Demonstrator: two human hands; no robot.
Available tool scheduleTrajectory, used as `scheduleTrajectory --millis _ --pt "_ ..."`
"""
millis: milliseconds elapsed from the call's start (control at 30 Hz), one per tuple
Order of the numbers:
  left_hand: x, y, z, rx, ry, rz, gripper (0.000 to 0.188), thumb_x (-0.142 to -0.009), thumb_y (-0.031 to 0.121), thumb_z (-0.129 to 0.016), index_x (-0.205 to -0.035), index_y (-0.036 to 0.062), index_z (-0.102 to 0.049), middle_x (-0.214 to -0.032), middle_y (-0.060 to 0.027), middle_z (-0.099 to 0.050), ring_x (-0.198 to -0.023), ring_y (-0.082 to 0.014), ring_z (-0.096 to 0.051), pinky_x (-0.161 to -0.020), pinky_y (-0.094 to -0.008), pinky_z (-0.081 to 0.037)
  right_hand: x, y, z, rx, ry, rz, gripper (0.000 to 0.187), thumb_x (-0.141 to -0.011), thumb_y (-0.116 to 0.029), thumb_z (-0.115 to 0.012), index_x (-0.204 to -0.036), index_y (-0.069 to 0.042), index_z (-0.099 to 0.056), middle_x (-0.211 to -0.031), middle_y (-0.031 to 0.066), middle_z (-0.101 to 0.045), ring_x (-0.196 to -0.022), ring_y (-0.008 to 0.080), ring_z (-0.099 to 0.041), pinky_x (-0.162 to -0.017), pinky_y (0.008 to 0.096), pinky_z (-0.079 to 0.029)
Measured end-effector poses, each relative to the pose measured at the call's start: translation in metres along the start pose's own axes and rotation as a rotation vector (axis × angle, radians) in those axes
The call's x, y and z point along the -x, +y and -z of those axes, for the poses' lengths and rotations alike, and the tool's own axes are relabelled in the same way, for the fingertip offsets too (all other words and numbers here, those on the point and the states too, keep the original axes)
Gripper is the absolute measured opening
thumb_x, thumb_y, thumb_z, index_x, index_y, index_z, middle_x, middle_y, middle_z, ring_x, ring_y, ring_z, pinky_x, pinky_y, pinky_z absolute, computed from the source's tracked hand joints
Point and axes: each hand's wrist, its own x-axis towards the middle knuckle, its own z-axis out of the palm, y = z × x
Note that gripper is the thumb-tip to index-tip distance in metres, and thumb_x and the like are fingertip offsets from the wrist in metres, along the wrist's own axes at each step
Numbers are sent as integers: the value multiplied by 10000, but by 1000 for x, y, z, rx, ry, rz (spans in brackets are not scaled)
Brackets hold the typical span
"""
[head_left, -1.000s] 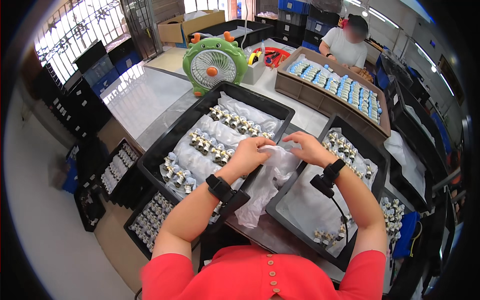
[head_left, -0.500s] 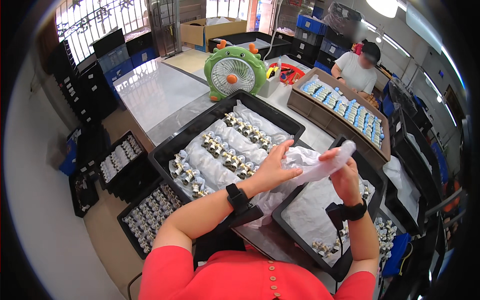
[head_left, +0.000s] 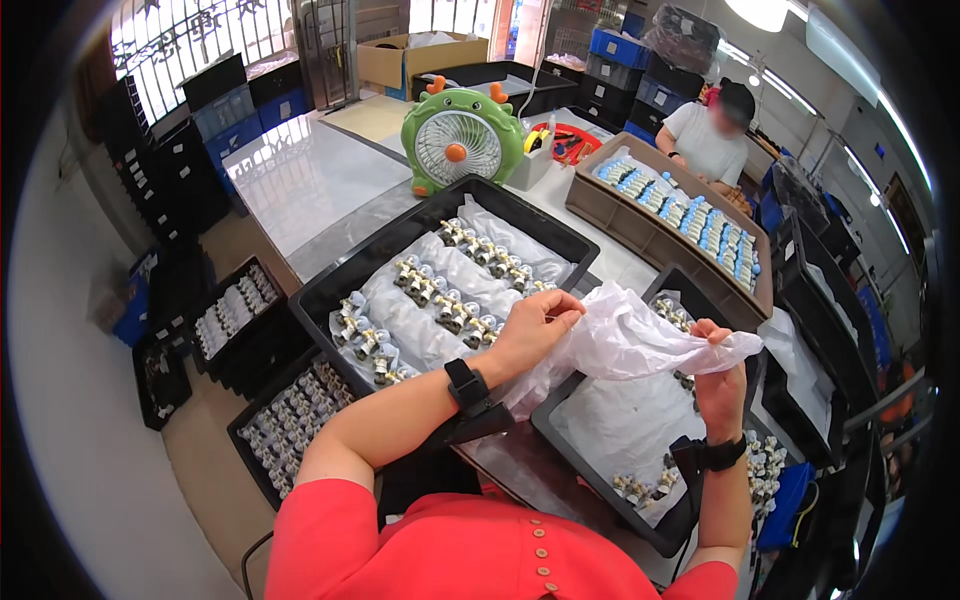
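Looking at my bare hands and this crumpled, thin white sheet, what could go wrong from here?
The crumpled, thin white sheet, held between the left hand and right hand, hangs partly over the rectangular black tray on the right; its loose folds might snag the small white-and-gold figurines there. It looks flimsy, so a sharp pull could perhaps tear it.

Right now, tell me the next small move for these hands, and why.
Probably ease the left hand and right hand apart: the white sheet between them looks crumpled, partly above the right-hand black tray.
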Motion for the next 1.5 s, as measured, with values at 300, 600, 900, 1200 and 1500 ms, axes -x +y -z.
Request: scheduleTrajectory --millis 300,600,900,1200,1500 --pt "8 -14 -16 -325 -35 -61 728 -779 177 -694 -1371 12 -305 -1257 -204 -484 -1128 -291 -506 -980 -355 -388 17 5 10 -489 -95 -145 145 -892 -152 -496 -1013 -73 -515 -1184 89 -538 -1228 269 -432 -1019 476 -362" --pt "9 -3 -17 -93 -25 118 265 -816 96 -623 -1059 -9 -615 -924 -73 -664 -841 -116 -609 -766 -256 -487 13 8 34 -735 71 -20 251 -924 -207 -438 -1042 -8 -535 -797 42 -467 -823 181 -440 -860 305 -356" --pt "17 44 -16 66 -55 -19 102 -891 89 -569 -932 -4 -585 -769 -14 -596 -657 -55 -538 -583 -221 -446 15 7 28 126 383 -28 595 -859 -207 -648 -1357 -40 -366 -1094 64 -540 -1028 148 -506 -937 312 -386" --pt "0 107 59 -47 -6 -45 111 -896 58 -539 -981 -10 -561 -780 -4 -584 -602 -47 -524 -522 -202 -439 5 12 13 656 160 -221 322 -842 -117 -617 -1138 5 -579 -926 26 -614 -848 84 -559 -787 213 -422" --pt "22 144 144 -787 319 -99 167 -903 182 -560 -953 30 -605 -677 0 -563 -605 -54 -501 -548 -239 -419 -73 11 2 261 138 -124 326 -944 -220 -539 -1185 -3 -570 -1001 13 -608 -878 72 -559 -786 220 -444"
